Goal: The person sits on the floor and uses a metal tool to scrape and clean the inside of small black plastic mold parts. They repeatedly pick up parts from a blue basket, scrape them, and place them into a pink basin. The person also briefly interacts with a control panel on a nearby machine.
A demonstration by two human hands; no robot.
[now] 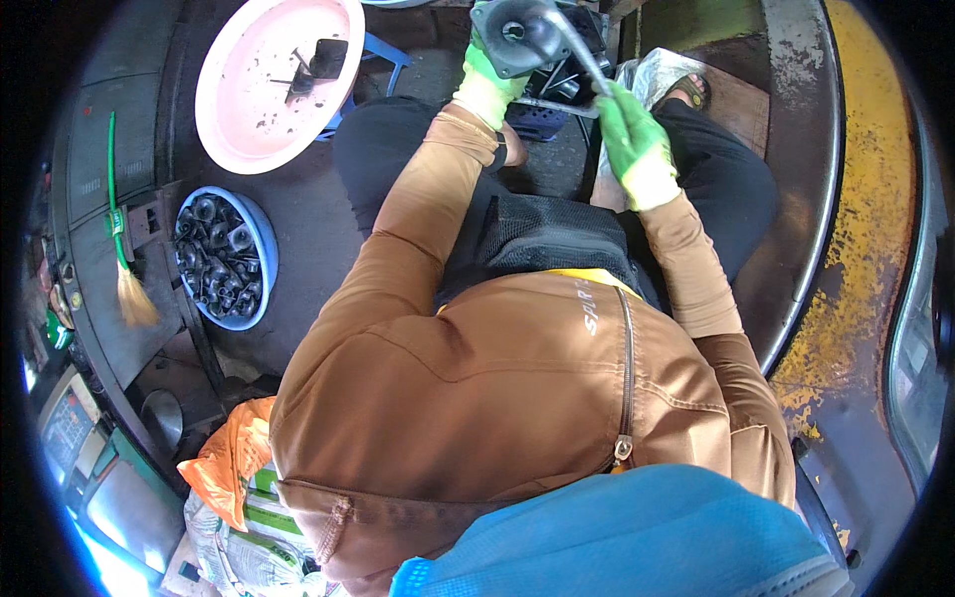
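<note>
My left hand (487, 85), in a green and pale yellow glove, grips a black moulded part (517, 55) at the top middle. This part has a square flange with corner holes and a round hollow in its centre. My right hand (634, 134), gloved the same way, is closed around a slim grey metal tool (582, 50). The tool slants up to the left, its far end at the part's right edge. Blur hides what kind of tool it is. Behind the part, other dark pieces show only partly.
A pink basin (224, 104) at the upper left holds a few black pieces and scraps. Below it stands a blue basin (271, 254) full of black parts. A broom (114, 209) leans at the left, an orange bag (234, 453) lies below. Worn yellow metal (860, 199) curves along the right.
</note>
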